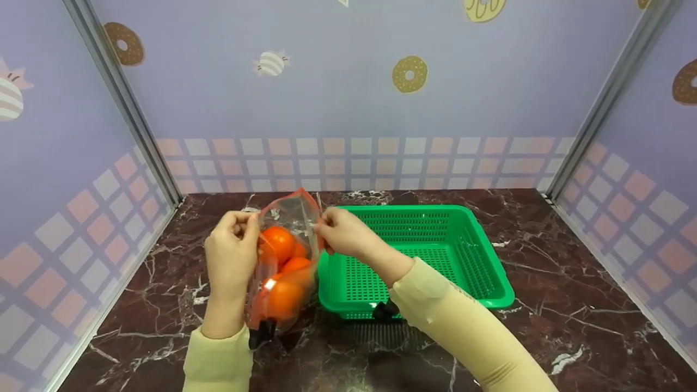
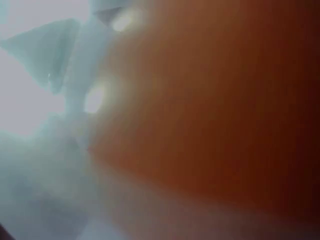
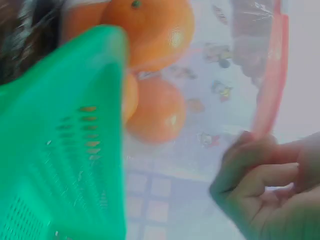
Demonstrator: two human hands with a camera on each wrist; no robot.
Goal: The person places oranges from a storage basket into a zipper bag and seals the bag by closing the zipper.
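A clear zip bag point(image 1: 297, 209) with a red-orange zip edge holds several oranges point(image 1: 286, 296). My left hand point(image 1: 231, 250) pinches the bag's left edge near the top, and my right hand point(image 1: 346, 231) pinches its right edge, so the mouth is spread between them. In the right wrist view, fingers point(image 3: 260, 165) grip the red zip strip point(image 3: 272, 75), and oranges point(image 3: 155, 110) show through the printed plastic. An orange blur point(image 2: 200, 100) fills most of the left wrist view.
A green plastic basket point(image 1: 490, 261) with slotted walls stands right of the bag, and my right forearm reaches over its front left part. Both are on a dark red marble-patterned tabletop point(image 1: 179, 261). Patterned lilac panels point(image 1: 348, 109) enclose the back and sides.
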